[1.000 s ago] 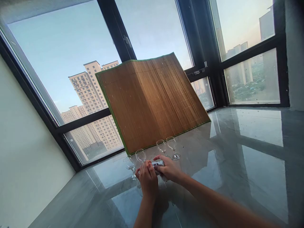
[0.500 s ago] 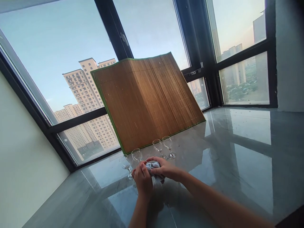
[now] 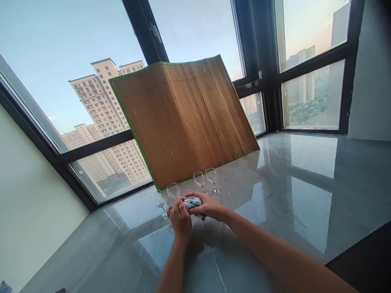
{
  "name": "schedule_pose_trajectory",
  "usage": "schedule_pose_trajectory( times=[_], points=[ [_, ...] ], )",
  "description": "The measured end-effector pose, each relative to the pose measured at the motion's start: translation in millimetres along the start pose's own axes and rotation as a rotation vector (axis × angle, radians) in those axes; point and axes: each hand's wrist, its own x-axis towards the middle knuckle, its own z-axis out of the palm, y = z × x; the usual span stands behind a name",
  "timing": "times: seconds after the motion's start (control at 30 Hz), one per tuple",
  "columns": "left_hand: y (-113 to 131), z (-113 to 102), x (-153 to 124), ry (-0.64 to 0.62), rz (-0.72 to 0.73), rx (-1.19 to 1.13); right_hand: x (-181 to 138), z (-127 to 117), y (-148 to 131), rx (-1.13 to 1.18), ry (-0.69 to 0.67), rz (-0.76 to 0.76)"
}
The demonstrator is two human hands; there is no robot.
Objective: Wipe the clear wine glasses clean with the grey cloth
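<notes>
Near four glasses (image 3: 211, 177), left hand (image 3: 181, 218) and right hand (image 3: 208, 206) gripping bunched cloth (image 3: 193, 203), green-edged mat (image 3: 186, 122) beyond, glossy surface (image 3: 275, 199) stretching rightward.

A pale grey-white cloth (image 3: 194, 202) with darker streaks is resting, crumpled into a compact bundle, between the left hand (image 3: 180, 216) and the right hand (image 3: 210, 206), which are gripping and partly hiding it.

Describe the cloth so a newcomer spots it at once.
Find the brown mat before the window, then the glasses near its lower edge. Nearer the camera, the left hand and right hand hold the cloth. It is pale, crumpled and dark-marked; the glasses are clear.
</notes>
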Motion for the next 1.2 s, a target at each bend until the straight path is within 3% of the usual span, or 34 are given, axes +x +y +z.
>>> schedule_pose_trajectory(
  times=[0.43, 0.8, 1.07, 1.2],
  points=[
    [6, -4, 1, -0.019, 0.005, -0.081, -3, -5, 1, 0.091, 0.101, 0.051],
    [-7, 4, 6, -0.029, -0.164, -0.444, 1, -9, 5, 0.18, 0.081, 0.028],
    [-7, 6, 5, -0.002, -0.187, -0.582, 0, -5, 4, 0.28, 0.087, -0.015],
    [-12, 11, 11, 0.08, -0.419, -0.893, 3, -5, 0, 0.384, 0.138, -0.081]
  ],
)
